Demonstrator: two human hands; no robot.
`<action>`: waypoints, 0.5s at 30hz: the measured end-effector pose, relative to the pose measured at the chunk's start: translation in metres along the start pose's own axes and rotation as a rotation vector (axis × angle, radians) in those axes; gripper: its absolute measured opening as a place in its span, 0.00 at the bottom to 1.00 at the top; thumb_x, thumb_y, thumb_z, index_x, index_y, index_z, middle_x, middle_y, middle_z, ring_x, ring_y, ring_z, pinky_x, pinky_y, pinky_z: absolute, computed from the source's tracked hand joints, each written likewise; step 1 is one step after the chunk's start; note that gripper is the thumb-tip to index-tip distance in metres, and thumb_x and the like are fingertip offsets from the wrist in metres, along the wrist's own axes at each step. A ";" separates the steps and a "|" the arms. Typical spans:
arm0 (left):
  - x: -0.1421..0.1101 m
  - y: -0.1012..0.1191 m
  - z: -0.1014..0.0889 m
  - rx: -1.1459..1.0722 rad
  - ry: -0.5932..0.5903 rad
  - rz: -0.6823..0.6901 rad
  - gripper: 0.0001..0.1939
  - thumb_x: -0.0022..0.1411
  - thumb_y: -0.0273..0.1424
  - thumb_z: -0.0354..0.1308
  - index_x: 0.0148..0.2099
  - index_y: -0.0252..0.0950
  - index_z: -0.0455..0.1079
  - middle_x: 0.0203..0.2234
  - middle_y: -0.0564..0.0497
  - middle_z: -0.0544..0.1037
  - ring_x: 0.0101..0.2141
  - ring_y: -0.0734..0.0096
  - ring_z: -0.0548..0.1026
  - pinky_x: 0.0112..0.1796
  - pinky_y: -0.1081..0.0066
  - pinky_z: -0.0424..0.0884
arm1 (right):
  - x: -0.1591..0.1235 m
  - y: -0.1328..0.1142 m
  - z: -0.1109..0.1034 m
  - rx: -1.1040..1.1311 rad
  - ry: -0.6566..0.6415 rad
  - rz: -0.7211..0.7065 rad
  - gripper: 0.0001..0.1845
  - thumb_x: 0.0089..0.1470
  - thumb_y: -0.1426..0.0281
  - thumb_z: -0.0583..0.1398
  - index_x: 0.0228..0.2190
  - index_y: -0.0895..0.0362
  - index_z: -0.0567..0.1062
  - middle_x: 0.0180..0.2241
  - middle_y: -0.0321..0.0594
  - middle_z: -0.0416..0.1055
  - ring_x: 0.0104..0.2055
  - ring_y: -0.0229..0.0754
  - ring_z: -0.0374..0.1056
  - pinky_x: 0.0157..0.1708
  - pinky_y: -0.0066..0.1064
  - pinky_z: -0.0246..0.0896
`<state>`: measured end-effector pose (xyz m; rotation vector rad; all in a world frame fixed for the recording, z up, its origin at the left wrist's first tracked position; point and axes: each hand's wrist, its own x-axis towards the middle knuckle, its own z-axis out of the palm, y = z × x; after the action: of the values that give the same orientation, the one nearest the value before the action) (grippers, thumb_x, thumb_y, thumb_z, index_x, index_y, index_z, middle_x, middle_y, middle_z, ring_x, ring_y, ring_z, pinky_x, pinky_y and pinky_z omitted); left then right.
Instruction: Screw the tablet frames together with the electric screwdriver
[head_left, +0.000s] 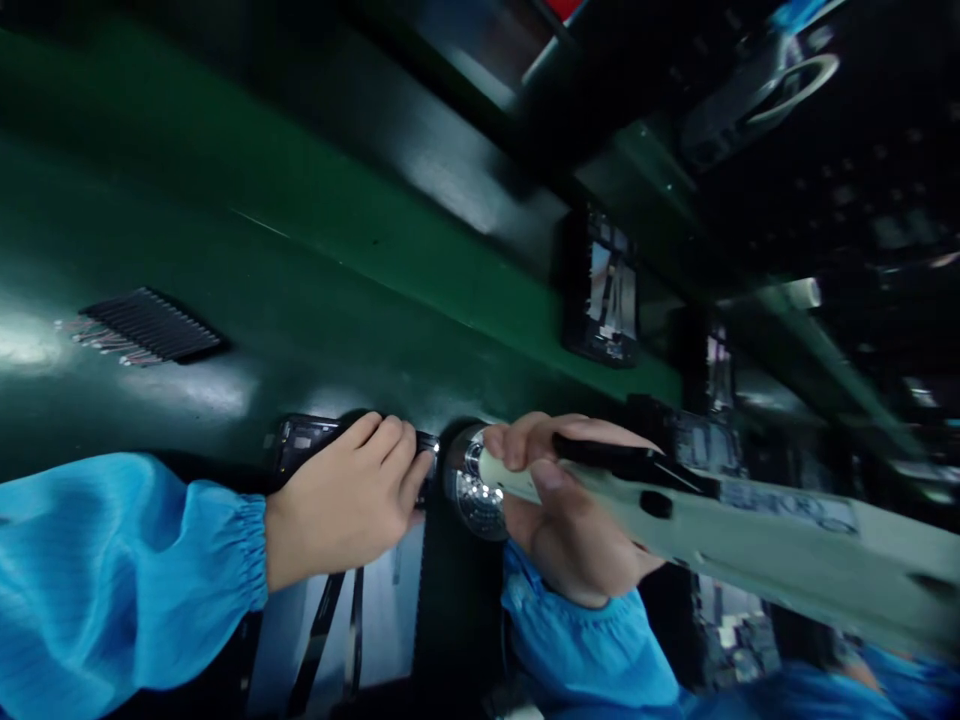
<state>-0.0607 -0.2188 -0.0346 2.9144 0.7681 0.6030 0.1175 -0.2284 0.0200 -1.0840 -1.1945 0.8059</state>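
The device lies on the bench, low in my view and under the left hand, whose fingers sit close together, bent down onto its upper part; were that hold to slacken, I think the device could skid, and hard pressure might mark its pale face or the two dark strips on it. Just beside it sits the round dish, full of bright specks too blurred to name. Over it the right hand has its fingers wrapped around the front of the pale driver, whose tip I cannot make out. A careless sideways push there could, I'd guess, tip the dish and scatter what glints inside. The driver's long body reaches over the crowded right side, where a swing might knock things. Farther off, a second device and a black stack with thin leads lie out of harm's way
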 end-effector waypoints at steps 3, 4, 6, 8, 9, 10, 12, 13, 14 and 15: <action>-0.002 -0.001 0.001 -0.002 -0.003 0.009 0.23 0.72 0.37 0.53 0.55 0.22 0.74 0.47 0.29 0.79 0.48 0.43 0.77 0.47 0.51 0.73 | 0.000 -0.006 -0.021 -0.018 0.091 -0.024 0.15 0.46 0.78 0.64 0.37 0.53 0.81 0.23 0.32 0.70 0.26 0.37 0.67 0.27 0.34 0.66; -0.002 -0.001 0.001 -0.004 -0.007 0.012 0.23 0.72 0.37 0.53 0.56 0.22 0.74 0.47 0.29 0.79 0.48 0.42 0.77 0.48 0.51 0.73 | -0.001 -0.007 -0.027 -0.027 0.121 -0.039 0.14 0.46 0.79 0.64 0.36 0.53 0.81 0.23 0.32 0.69 0.26 0.37 0.66 0.26 0.33 0.66; -0.003 0.000 0.001 -0.011 -0.012 0.016 0.22 0.72 0.36 0.52 0.56 0.23 0.75 0.48 0.30 0.79 0.49 0.41 0.77 0.48 0.49 0.73 | -0.002 -0.005 -0.035 -0.032 0.166 -0.039 0.14 0.45 0.79 0.63 0.35 0.53 0.80 0.22 0.32 0.68 0.25 0.37 0.66 0.26 0.33 0.66; -0.003 0.000 0.001 -0.015 -0.007 0.018 0.22 0.72 0.36 0.52 0.55 0.23 0.75 0.48 0.30 0.79 0.49 0.41 0.77 0.48 0.49 0.74 | -0.004 0.000 -0.037 -0.015 0.190 -0.013 0.14 0.45 0.79 0.64 0.35 0.53 0.80 0.22 0.32 0.68 0.25 0.37 0.66 0.27 0.33 0.66; -0.003 -0.001 0.001 -0.015 -0.005 0.018 0.21 0.72 0.35 0.52 0.55 0.23 0.75 0.48 0.30 0.79 0.49 0.41 0.78 0.48 0.49 0.75 | -0.004 0.003 -0.036 -0.005 0.194 -0.001 0.13 0.45 0.78 0.65 0.35 0.53 0.80 0.22 0.32 0.68 0.25 0.37 0.66 0.27 0.34 0.66; -0.003 -0.001 0.000 -0.015 0.000 0.018 0.21 0.71 0.35 0.52 0.55 0.24 0.76 0.47 0.30 0.79 0.48 0.41 0.78 0.47 0.49 0.75 | -0.003 0.006 -0.034 0.001 0.192 0.005 0.13 0.45 0.78 0.65 0.35 0.53 0.80 0.22 0.32 0.68 0.25 0.37 0.66 0.27 0.34 0.66; -0.002 -0.001 0.000 -0.013 0.002 0.019 0.21 0.71 0.35 0.52 0.54 0.24 0.76 0.47 0.30 0.79 0.48 0.41 0.78 0.47 0.49 0.76 | -0.002 0.010 -0.031 0.000 0.190 -0.005 0.13 0.45 0.77 0.65 0.35 0.53 0.80 0.22 0.32 0.68 0.25 0.38 0.67 0.27 0.35 0.66; -0.002 -0.001 -0.001 -0.012 0.005 0.018 0.21 0.71 0.35 0.52 0.54 0.24 0.77 0.47 0.30 0.80 0.47 0.41 0.78 0.46 0.49 0.76 | -0.001 0.012 -0.029 -0.004 0.190 -0.014 0.13 0.46 0.77 0.65 0.35 0.53 0.80 0.22 0.32 0.68 0.25 0.38 0.67 0.27 0.35 0.67; -0.002 -0.001 -0.001 -0.011 0.007 0.018 0.21 0.71 0.35 0.52 0.54 0.24 0.77 0.47 0.29 0.80 0.47 0.41 0.78 0.46 0.49 0.76 | -0.001 0.013 -0.028 -0.007 0.189 -0.019 0.13 0.46 0.78 0.65 0.35 0.53 0.80 0.22 0.31 0.68 0.25 0.38 0.67 0.27 0.36 0.67; -0.002 -0.001 -0.001 -0.012 0.009 0.019 0.21 0.71 0.35 0.52 0.54 0.24 0.77 0.47 0.29 0.80 0.47 0.41 0.78 0.46 0.49 0.76 | 0.000 0.013 -0.028 -0.009 0.187 -0.023 0.13 0.46 0.78 0.65 0.35 0.53 0.80 0.22 0.32 0.68 0.25 0.38 0.67 0.27 0.36 0.67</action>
<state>-0.0630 -0.2184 -0.0342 2.9136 0.7364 0.6209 0.1454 -0.2306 0.0068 -1.1253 -1.0521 0.6668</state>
